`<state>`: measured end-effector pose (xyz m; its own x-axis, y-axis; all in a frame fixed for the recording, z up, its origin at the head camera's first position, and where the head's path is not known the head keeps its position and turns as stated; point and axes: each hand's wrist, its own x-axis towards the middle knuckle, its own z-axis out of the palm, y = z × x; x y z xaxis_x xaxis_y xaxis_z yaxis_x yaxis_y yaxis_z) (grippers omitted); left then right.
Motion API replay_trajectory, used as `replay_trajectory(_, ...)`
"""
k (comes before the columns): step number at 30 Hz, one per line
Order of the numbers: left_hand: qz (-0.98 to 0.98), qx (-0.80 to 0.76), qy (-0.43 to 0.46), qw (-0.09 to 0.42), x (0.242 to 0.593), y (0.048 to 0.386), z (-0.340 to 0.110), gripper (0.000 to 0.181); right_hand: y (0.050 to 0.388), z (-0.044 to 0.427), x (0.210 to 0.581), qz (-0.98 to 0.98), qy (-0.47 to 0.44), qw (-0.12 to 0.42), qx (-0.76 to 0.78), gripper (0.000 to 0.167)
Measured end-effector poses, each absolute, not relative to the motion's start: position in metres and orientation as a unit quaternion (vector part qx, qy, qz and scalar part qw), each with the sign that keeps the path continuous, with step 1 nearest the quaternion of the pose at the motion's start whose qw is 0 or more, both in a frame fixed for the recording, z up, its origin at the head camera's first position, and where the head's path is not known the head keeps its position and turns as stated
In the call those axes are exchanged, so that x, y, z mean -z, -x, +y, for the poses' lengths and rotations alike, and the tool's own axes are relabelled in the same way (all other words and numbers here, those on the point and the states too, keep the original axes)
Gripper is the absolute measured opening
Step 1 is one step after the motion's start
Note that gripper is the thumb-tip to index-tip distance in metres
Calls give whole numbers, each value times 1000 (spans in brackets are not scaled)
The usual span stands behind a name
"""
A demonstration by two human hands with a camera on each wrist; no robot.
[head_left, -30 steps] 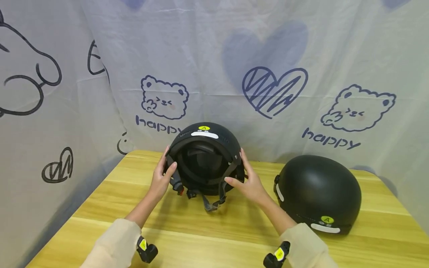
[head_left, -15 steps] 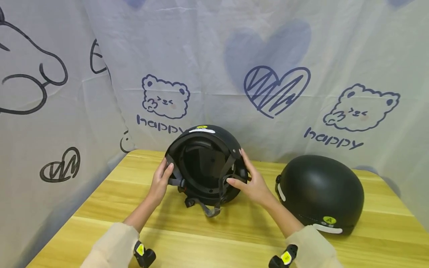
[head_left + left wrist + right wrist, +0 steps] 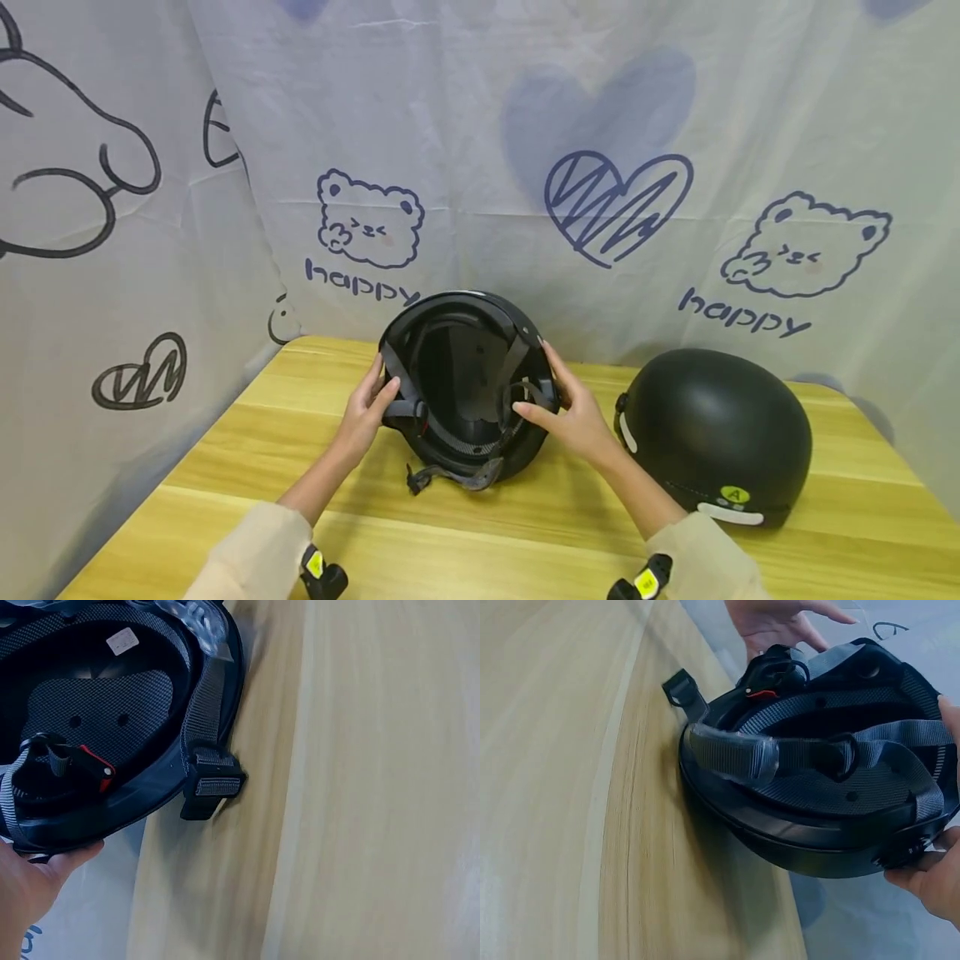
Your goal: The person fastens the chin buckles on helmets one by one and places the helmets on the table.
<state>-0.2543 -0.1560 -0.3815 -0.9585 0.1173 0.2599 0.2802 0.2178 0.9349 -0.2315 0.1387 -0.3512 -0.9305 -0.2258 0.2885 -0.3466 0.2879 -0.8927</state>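
Note:
In the head view a black helmet (image 3: 472,312) is tipped with its hollow inside facing me. My left hand (image 3: 363,421) grips its left side, thumb at the rim. On the opposite side, my right hand (image 3: 573,417) holds the shell with the thumb near the strap. The grey chin strap (image 3: 480,477) hangs across the lower rim, and its black buckle (image 3: 212,787) dangles beside the helmet in the left wrist view. A red-marked buckle part (image 3: 763,694) shows at the far rim in the right wrist view. The fingers behind the shell are partly hidden.
A second black helmet (image 3: 716,425), with a yellow "A" sticker and white strips, sits crown up on the right of the wooden table (image 3: 420,554). Behind the table hangs a pale cloth (image 3: 480,125) printed with hearts and bears.
The held helmet has rotated its top away and its opening toward me, and has come slightly lower. Its yellow sticker has gone out of sight. Both hands stay on its sides.

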Motion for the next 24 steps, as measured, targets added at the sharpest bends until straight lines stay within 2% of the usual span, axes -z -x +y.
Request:
replay_trajectory(7, -773, 622, 107, 57, 389, 252, -155, 62, 229, 141, 351, -800, -183, 55, -568, 80)
replay_trajectory(15, -745, 663, 75, 0, 393, 250, -155, 60, 227, 144, 349, -789, -204, 69, -576, 78)
replay_trajectory(24, -733, 678, 59, -9, 396, 247, -156, 55, 228, 141, 349, -781, -223, 85, -577, 75)
